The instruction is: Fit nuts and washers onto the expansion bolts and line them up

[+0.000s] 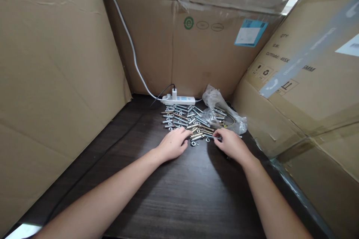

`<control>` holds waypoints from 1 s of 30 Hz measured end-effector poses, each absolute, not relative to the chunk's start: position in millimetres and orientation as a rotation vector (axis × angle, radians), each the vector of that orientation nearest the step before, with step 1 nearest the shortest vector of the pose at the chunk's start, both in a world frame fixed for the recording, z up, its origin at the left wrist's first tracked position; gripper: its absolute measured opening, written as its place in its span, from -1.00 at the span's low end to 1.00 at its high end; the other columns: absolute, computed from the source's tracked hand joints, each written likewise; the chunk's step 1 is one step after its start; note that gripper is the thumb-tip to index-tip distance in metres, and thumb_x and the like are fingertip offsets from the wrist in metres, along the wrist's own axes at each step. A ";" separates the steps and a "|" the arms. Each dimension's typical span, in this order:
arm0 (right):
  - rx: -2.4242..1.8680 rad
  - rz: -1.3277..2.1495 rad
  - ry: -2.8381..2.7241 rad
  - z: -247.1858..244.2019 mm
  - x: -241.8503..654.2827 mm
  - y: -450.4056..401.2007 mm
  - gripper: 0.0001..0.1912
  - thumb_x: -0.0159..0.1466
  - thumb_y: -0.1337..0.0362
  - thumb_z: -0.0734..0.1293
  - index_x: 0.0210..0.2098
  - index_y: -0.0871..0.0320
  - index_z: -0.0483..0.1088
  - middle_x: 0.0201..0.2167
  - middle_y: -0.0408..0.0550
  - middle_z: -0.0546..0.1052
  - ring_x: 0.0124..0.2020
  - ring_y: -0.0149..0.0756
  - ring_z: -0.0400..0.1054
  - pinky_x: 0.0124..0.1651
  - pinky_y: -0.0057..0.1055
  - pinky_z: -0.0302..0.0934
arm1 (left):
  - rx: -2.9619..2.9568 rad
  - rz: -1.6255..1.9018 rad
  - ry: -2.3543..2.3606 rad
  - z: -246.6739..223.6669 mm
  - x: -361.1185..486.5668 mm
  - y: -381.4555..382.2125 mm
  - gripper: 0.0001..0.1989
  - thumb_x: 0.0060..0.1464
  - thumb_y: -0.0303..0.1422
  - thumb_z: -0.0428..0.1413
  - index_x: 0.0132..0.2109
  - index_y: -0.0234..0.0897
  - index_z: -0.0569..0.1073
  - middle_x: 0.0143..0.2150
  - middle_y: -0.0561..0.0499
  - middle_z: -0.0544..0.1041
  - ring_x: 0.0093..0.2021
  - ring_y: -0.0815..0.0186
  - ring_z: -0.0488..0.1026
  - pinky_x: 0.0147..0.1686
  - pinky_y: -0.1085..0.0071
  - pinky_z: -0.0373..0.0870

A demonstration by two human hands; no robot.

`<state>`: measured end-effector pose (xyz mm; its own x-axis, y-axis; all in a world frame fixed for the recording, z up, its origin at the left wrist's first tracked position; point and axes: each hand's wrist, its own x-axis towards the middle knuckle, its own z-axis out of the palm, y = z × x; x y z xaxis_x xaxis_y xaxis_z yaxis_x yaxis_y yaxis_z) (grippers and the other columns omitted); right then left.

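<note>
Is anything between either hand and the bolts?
Nothing visible: the left hand and right hand are at the near edge of the bolts. Farther right, a clear plastic bag lies over or around some; which, I can't tell.

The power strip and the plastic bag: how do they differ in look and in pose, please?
The power strip is white and opaque; the plastic bag is see-through.
The power strip is straight; the plastic bag is crumpled.
The power strip lies left of the plastic bag, which reaches closer to the right hand.
Both lie on the dark table, next to the metal pieces.
</note>
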<state>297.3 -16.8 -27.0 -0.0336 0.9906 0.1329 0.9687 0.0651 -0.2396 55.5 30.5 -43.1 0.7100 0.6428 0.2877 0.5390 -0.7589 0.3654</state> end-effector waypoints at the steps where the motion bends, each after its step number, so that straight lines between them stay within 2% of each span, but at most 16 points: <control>1: -1.982 0.117 -2.085 -26.6 297.1 -17.0 -0.89 0.16 0.34 0.27 -0.34 0.13 0.43 -0.35 -0.09 0.50 -0.30 -0.29 0.37 -0.29 -0.45 0.12 | 2.662 0.588 0.913 -42.5 55.5 30.2 -0.68 0.09 -0.48 -0.02 0.01 -0.17 0.33 -0.14 -0.01 0.38 -0.14 0.26 0.36 -0.11 0.33 0.33; 13: -1.990 0.100 -2.076 -22.6 297.9 -18.9 -0.89 0.16 0.31 0.26 -0.33 0.10 0.42 -0.33 -0.14 0.50 -0.31 -0.32 0.37 -0.31 -0.45 0.10 | 2.667 0.577 0.823 -42.7 55.8 28.9 -0.79 0.11 -0.48 -0.02 -0.10 -0.20 0.37 -0.18 0.00 0.38 -0.15 0.27 0.35 -0.13 0.36 0.32; 21: -2.009 0.078 -2.072 -19.6 296.5 -20.2 -0.90 0.14 0.32 0.27 -0.34 0.09 0.41 -0.36 -0.17 0.50 -0.34 -0.35 0.35 -0.35 -0.47 0.06 | 2.683 0.557 0.815 -41.6 55.7 28.1 -0.73 0.12 -0.49 -0.04 -0.04 -0.17 0.36 -0.17 0.00 0.39 -0.15 0.27 0.36 -0.13 0.35 0.31; 26: -2.013 0.094 -2.059 -20.3 296.8 -19.6 -0.89 0.13 0.32 0.27 -0.34 0.09 0.40 -0.34 -0.16 0.51 -0.33 -0.33 0.36 -0.35 -0.46 0.06 | 2.664 0.560 0.820 -40.6 55.8 27.3 -0.77 0.10 -0.50 -0.04 -0.09 -0.20 0.36 -0.17 0.00 0.40 -0.14 0.27 0.36 -0.11 0.35 0.30; 30: -1.989 0.094 -2.054 -20.1 296.6 -19.8 -0.89 0.13 0.31 0.26 -0.33 0.09 0.40 -0.34 -0.15 0.51 -0.34 -0.31 0.36 -0.35 -0.45 0.07 | 2.664 0.579 0.845 -40.0 56.3 27.9 -0.85 0.08 -0.50 -0.02 -0.19 -0.23 0.35 -0.23 0.00 0.40 -0.19 0.27 0.36 -0.17 0.36 0.31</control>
<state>296.6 -19.8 -20.1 -0.0127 0.9879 0.1543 0.9698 0.0497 -0.2389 56.3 27.9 -40.0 0.7478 0.5986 0.2871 0.4836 -0.7874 0.3822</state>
